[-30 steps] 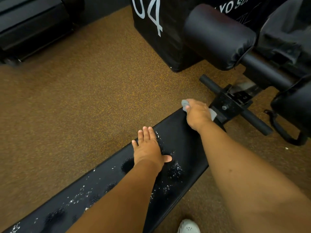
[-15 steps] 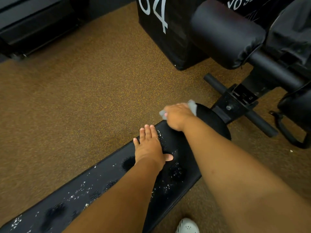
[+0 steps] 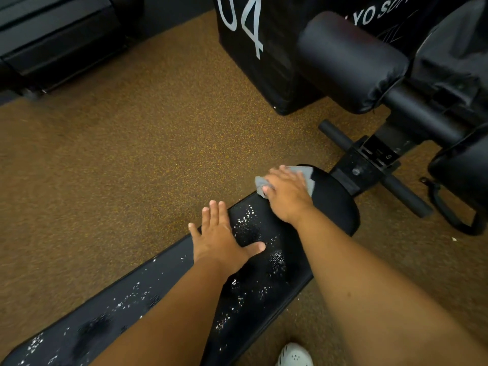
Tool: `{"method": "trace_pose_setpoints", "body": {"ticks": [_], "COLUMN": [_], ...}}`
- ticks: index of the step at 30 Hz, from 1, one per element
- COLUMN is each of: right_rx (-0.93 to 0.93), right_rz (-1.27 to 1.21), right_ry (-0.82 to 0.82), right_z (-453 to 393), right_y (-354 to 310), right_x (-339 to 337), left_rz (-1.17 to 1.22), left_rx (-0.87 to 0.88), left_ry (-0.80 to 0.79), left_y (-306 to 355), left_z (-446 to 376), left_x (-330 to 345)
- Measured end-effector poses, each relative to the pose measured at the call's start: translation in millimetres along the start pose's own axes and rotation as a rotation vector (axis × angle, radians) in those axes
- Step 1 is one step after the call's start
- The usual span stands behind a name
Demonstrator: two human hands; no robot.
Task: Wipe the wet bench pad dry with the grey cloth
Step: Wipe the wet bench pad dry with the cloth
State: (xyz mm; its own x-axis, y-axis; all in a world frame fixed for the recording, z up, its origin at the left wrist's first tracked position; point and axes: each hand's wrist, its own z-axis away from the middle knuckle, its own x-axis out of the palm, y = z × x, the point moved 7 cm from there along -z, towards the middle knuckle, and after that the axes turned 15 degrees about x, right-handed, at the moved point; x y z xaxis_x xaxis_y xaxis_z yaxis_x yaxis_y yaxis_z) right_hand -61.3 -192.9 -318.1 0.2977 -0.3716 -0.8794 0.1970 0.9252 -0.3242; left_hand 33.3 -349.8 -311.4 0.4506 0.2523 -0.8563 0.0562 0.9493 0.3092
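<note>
Black bench pad [image 3: 266,262], speckled with white droplets. Grey cloth [image 3: 307,173]. Brown floor [image 3: 118,167], flecked with yellow. Black box [image 3: 253,64] marked with white numerals. Black roller pad [image 3: 348,59]. White perforated shoe [image 3: 294,355].

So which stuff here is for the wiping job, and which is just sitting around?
For the job:
grey cloth under the right hand
wet bench pad
left hand resting flat on it

Just sitting around:
roller pad
black box marked 04
white shoe

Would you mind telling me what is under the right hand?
The grey cloth lies under the right hand, pressed on the bench pad. The cloth's edges show around the fingers; its middle and the pad beneath are covered.
</note>
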Motion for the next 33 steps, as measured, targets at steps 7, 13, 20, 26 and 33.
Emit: {"method": "trace_pose_setpoints", "body": {"ticks": [7, 13, 20, 26, 33], "right_rx": [-0.119, 0.103, -0.131, -0.012, 0.186], "right_rz": [0.040, 0.083, -0.021, 0.051, 0.019], "right_ry": [0.012, 0.089, 0.061, 0.035, 0.121], "right_z": [31, 37, 64, 79, 80], "right_y": [-17, -13, 4, -27, 27], "right_x": [21, 23, 27, 42, 29], "left_rz": [-0.012, 0.036, 0.030, 0.024, 0.063], "left_rx": [-0.038, -0.021, -0.005, -0.001, 0.023], "left_ry": [-0.090, -0.067, -0.068, -0.085, -0.123], "left_y": [-22, -24, -25, -24, -33], "left_z": [15, 14, 16, 16, 29], "left_x": [14, 13, 10, 9, 5]}}
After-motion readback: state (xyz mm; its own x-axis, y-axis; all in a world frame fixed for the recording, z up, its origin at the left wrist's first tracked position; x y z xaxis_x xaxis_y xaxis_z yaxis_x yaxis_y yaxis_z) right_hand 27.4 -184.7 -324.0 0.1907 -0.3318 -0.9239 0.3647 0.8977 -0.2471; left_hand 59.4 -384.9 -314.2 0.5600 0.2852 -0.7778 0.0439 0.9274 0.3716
